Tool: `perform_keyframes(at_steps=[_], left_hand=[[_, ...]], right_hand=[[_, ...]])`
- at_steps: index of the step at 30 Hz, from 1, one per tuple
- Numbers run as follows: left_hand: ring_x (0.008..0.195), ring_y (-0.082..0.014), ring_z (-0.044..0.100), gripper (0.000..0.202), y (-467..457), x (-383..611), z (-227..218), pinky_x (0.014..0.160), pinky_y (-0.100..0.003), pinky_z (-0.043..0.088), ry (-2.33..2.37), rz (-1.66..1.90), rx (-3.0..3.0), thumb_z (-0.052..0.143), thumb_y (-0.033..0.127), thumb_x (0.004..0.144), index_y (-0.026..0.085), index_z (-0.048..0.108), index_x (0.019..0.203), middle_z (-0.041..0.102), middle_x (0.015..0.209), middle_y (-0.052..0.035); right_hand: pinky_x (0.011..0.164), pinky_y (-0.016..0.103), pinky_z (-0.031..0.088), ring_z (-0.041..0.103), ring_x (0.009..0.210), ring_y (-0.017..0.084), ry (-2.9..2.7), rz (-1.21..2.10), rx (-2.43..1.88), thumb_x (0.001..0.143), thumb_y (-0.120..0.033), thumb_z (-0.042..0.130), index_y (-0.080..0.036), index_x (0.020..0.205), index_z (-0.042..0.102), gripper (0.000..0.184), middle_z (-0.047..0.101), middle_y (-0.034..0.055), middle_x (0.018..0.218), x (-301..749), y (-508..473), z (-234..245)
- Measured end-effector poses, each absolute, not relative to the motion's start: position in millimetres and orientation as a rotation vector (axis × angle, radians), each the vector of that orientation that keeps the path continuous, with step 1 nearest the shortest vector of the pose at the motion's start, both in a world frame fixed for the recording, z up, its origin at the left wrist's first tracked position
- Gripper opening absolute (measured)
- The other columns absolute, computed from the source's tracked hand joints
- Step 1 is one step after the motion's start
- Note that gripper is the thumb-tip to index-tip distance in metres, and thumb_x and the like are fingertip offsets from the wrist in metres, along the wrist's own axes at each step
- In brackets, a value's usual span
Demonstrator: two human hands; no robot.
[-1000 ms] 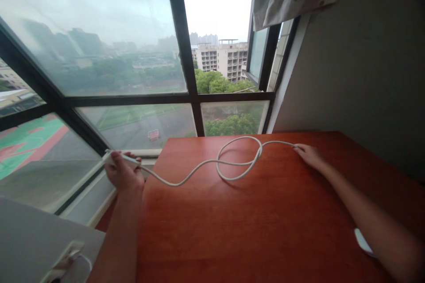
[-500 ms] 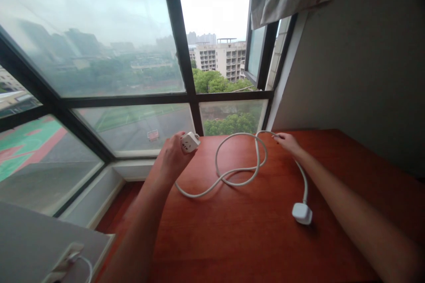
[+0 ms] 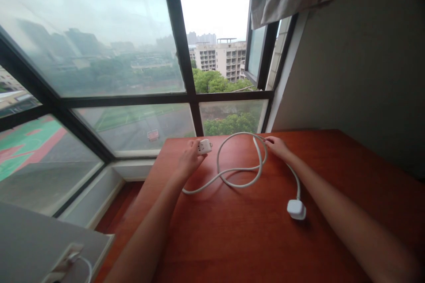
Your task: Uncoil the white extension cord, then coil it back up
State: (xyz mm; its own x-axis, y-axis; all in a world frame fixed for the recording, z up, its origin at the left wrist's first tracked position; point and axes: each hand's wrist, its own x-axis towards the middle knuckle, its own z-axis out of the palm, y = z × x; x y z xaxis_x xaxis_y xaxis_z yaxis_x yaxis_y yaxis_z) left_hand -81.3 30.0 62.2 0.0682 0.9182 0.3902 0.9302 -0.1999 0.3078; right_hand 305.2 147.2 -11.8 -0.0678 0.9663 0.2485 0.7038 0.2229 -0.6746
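Near the table's far edge the left hand is curled around the white socket block; the right hand pinches the looped white cord; its plug lies mid-table.

Both forearms are bare to the frame edge, with no sleeves, watch or rings showing.
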Motion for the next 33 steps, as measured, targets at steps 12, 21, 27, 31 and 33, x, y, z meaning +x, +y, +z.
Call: perform_keyframes(at_steps=[12, 21, 27, 31, 33], left_hand=[[0.100, -0.0241, 0.057, 0.042, 35, -82, 35, 0.084, -0.032, 0.042, -2.165, -0.395, -2.155, 0.059, 0.027, 0.083, 0.020, 0.045, 0.122, 0.055, 0.115, -0.0105], [0.100, -0.0261, 0.057, 0.043, 38, -88, 34, 0.083, -0.033, 0.041, -2.178, -0.353, -2.135, 0.055, 0.045, 0.086, 0.018, 0.050, 0.119, 0.057, 0.112, -0.0129], [0.108, -0.0292, 0.055, 0.049, 37, -89, 36, 0.091, -0.039, 0.041, -2.147, -0.417, -2.163, 0.058, 0.045, 0.084, 0.017, 0.049, 0.124, 0.057, 0.118, -0.0158], [0.122, -0.0305, 0.047, 0.035, 32, -76, 53, 0.101, -0.043, 0.037, -1.984, -0.554, -2.167, 0.056, 0.024, 0.085, 0.015, 0.055, 0.119, 0.051, 0.131, -0.0177], [0.117, -0.0272, 0.052, 0.029, 30, -61, 67, 0.100, -0.040, 0.040, -1.882, -0.600, -2.288, 0.050, 0.017, 0.087, 0.016, 0.058, 0.114, 0.055, 0.127, -0.0160]], right_hand=[[0.081, 0.028, 0.047, 0.065, 0.089, 0.020, -2.007, 0.338, -1.659, 0.082, -0.015, 0.051, -0.019, 0.095, 0.072, 0.025, 0.073, 0.0062, 0.098, 313, 140, -17], [0.085, 0.029, 0.046, 0.063, 0.093, 0.021, -2.111, 0.251, -1.652, 0.085, -0.016, 0.051, -0.019, 0.101, 0.073, 0.027, 0.072, 0.0083, 0.100, 318, 137, -19], [0.082, 0.028, 0.045, 0.062, 0.088, 0.020, -2.235, 0.113, -1.645, 0.088, -0.018, 0.049, -0.020, 0.098, 0.074, 0.027, 0.070, 0.0084, 0.094, 331, 134, -18], [0.088, 0.029, 0.044, 0.062, 0.094, 0.021, -2.271, 0.070, -1.685, 0.085, -0.014, 0.049, -0.019, 0.100, 0.073, 0.029, 0.069, 0.0101, 0.097, 329, 134, -18], [0.095, 0.033, 0.042, 0.060, 0.104, 0.024, -2.255, 0.080, -1.646, 0.082, -0.015, 0.054, -0.019, 0.112, 0.069, 0.033, 0.067, 0.0120, 0.109, 321, 136, -18]])
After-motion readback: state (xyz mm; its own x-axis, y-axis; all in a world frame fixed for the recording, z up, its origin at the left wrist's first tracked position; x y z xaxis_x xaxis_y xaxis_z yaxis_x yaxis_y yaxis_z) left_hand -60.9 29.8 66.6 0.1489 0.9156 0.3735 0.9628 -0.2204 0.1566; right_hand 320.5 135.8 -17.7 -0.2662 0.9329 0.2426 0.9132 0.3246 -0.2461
